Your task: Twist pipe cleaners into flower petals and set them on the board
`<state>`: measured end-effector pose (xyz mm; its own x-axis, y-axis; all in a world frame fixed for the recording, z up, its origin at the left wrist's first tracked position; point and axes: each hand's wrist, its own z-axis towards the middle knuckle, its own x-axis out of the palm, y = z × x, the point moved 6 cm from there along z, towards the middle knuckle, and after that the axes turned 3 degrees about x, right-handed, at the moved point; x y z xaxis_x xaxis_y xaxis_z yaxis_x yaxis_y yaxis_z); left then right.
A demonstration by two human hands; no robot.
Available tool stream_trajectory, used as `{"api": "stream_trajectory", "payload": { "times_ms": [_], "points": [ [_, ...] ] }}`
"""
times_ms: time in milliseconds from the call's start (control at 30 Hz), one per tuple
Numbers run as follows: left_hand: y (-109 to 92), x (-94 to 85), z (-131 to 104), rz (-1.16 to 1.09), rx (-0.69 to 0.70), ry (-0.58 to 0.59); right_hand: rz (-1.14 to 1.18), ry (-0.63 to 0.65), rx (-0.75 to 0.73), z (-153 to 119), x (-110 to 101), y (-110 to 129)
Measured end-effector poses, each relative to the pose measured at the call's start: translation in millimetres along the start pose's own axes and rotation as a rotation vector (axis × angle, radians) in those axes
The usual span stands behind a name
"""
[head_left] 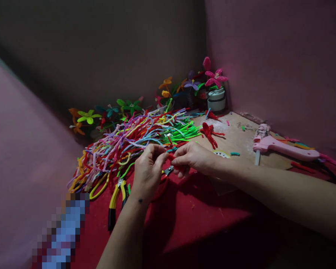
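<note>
Pink wall [277,56] and dark grey wall [114,48] meet in a dim corner behind a bench covered in red [190,213], where a heap of fuzzy stems [128,136] lies in pink, lilac, red, orange and bright green. Just in front of the heap, towards its right end, the left hand [149,164] and the right hand [192,157] meet over a small red fuzzy piece [171,157]. Each grip is narrow, thumb and fingertips pinching this piece between the two hands.

Yellow-and-black pliers [114,203] lie in front of the heap, near the left wrist. Another tool, its metal head [168,170] partly hidden, rests below the fingers, also in front of the heap. To the heap's right, a brown board [238,129] carries a red fuzzy shape [209,135] with several limbs; farther right of the heap lies a pink glue gun [285,145]. Behind the heap stand fuzzy flowers, among them a lime one [89,117] and, behind its right end, a pink one [216,78] above a pale grey-green jar [216,101].
</note>
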<state>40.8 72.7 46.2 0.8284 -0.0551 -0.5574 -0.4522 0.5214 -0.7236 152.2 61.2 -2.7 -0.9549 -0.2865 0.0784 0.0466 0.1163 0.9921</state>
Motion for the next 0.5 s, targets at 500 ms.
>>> {"api": "stream_trajectory", "payload": {
  "times_ms": [500],
  "points": [
    [6.0,4.7,-0.8,-0.322,-0.145,-0.089,-0.132,-0.021,-0.157,-6.8,4.5,10.4]
  ]
}}
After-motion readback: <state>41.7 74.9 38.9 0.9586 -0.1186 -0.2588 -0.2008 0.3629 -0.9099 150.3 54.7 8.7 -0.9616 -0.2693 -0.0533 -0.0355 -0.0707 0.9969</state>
